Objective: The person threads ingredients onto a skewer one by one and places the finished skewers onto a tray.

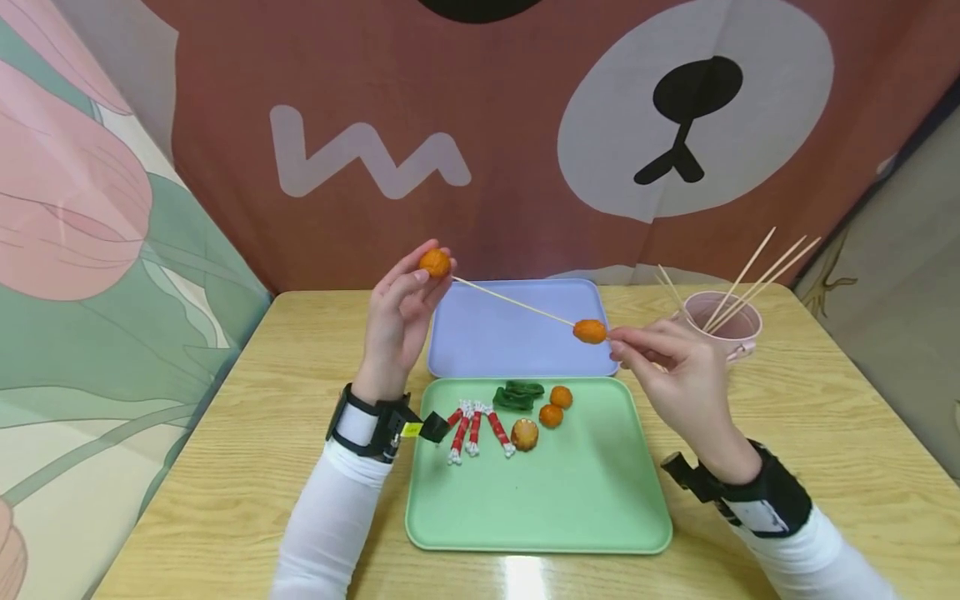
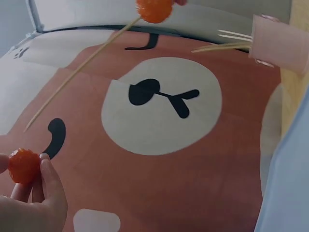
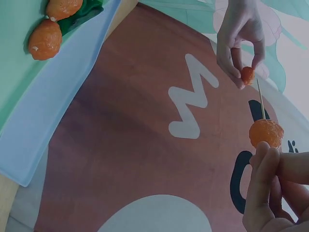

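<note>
Pinching orange ball (image 1: 435, 263) w/ raised left hand (image 1: 396, 321); right hand (image 1: 678, 367) grip pinches skewer (image 1: 514, 303).

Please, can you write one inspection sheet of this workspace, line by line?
Surface: wooden table, with a green tray in front of a lilac tray.
Job's things: skewer carrying one orange ball; second orange ball off the tip.
Clutter: on the green tray, red-and-white sticks, green pieces, more balls; pink cup of skewers.
Hands: left hand pinches the loose ball; right hand holds the skewer.
Cables: nothing seen.
Surroundings: bear-print cloth behind.
</note>
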Tool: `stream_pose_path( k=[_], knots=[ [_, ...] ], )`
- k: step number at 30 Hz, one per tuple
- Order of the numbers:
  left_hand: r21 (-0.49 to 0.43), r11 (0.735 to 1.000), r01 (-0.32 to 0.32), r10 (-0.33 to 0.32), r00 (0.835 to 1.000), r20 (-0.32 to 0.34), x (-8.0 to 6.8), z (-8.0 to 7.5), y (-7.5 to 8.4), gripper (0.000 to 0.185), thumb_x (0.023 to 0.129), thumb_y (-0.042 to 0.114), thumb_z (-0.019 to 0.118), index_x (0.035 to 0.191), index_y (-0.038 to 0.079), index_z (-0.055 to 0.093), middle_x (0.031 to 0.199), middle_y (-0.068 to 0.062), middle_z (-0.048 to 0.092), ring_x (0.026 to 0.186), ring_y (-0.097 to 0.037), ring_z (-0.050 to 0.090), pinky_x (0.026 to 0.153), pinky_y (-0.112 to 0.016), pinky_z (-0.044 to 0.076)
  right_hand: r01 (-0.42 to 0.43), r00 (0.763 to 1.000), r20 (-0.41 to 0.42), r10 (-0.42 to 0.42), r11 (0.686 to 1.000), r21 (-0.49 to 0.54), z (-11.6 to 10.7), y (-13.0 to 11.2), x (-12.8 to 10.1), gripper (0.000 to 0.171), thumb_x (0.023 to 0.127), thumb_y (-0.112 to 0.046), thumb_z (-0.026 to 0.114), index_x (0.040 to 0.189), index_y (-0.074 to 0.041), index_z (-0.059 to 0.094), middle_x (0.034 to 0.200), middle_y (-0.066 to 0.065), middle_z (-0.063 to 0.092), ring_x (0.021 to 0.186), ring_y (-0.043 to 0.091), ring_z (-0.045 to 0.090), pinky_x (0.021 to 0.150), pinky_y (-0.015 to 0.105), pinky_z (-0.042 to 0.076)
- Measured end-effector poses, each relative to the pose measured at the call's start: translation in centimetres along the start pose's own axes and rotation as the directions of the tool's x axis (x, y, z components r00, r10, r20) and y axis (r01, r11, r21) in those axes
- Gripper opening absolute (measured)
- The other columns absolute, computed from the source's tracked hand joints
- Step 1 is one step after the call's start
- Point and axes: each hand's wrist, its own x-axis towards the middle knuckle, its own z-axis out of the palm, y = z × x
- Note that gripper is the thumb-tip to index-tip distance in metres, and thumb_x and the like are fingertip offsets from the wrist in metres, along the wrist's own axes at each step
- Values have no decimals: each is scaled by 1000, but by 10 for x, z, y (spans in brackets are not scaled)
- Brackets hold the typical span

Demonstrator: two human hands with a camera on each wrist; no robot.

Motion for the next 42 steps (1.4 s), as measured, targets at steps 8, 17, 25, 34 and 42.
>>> stream_pose_path(
  k=[8,17,25,34,42],
  knots=[
    [-41,999,13,-11,999,33,-2,4,2,26,93,4,54,118,0,62,119,-17,59,108,-28,60,100,-32,47,-2,1000,-8,2,1000,6,-3,-6,2,22,68,13,76,88,4,75,74,9,68,70,-3,62,67,10,52],
    [-23,1000,-5,7,999,50,-4,8,-4,24,90,0,58,113,2,64,115,-15,61,108,-28,60,99,-32,47,3,1000,-14,-3,1000,5,-3,-7,3,23,68,13,76,88,3,75,73,8,69,70,-4,61,67,9,51],
    [40,999,-24,23,999,30,-6,9,-6,25,90,-3,57,112,4,65,117,-15,60,109,-26,60,99,-32,47,10,1000,-19,-10,1000,6,-1,-2,2,24,66,15,76,87,4,74,74,8,69,69,-3,62,66,8,51],
    [98,995,-29,30,1000,-10,-7,10,-13,28,87,-9,55,105,8,69,109,-10,66,102,-24,63,95,-31,50,8,1000,-15,-8,1000,-12,-1,1,-1,24,67,13,77,88,2,75,74,7,69,69,-4,62,65,8,50],
    [101,995,0,3,1000,-28,-8,13,-21,29,86,-11,55,103,8,69,107,-7,65,99,-20,62,92,-27,52,3,1000,2,-3,1000,-10,3,3,-3,22,69,11,76,89,1,75,74,6,69,69,-6,61,66,7,50]
  ],
)
